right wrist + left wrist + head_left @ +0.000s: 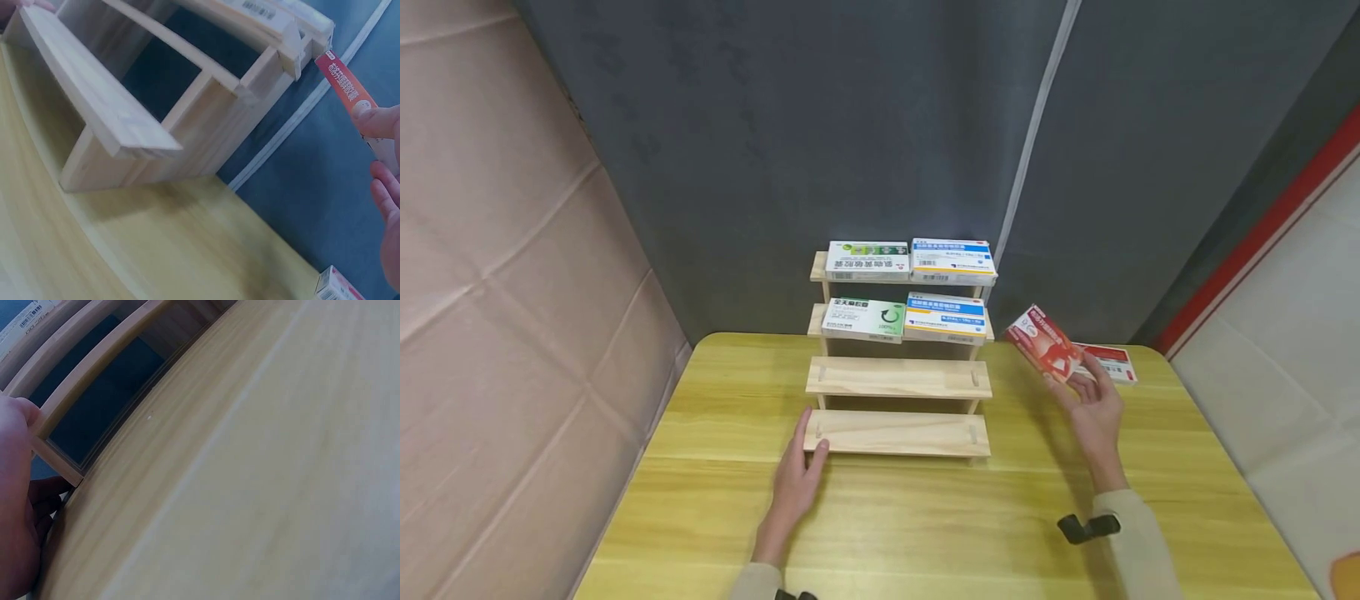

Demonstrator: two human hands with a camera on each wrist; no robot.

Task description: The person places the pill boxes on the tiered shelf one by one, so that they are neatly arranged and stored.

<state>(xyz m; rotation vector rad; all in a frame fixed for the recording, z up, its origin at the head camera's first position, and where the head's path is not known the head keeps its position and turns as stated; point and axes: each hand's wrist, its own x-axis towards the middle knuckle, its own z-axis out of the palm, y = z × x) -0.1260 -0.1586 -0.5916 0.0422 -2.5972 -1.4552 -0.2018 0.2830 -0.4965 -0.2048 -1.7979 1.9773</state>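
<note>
My right hand [1096, 408] pinches a red medicine box [1043, 343] by its lower right end, raised and tilted to the right of a stepped wooden rack [898, 378]. In the right wrist view the thumb [379, 122] lies against this box [345, 84]. At the rack's lowest step, my left hand [797, 473] grips the left end. Its thumb [26, 410] rests on the shelf edge in the left wrist view, with the other fingers round the side. A second box, white and red [1108, 363], lies on the table behind the right hand, partly covered by it.
On the top step sit a green-and-white box [867, 260] and a blue-and-white box [952, 260]. The second step holds a white box with a green arrow [863, 320] and another blue-and-white box [945, 317]. A dark curtain [820, 125] hangs behind the wooden table [730, 517].
</note>
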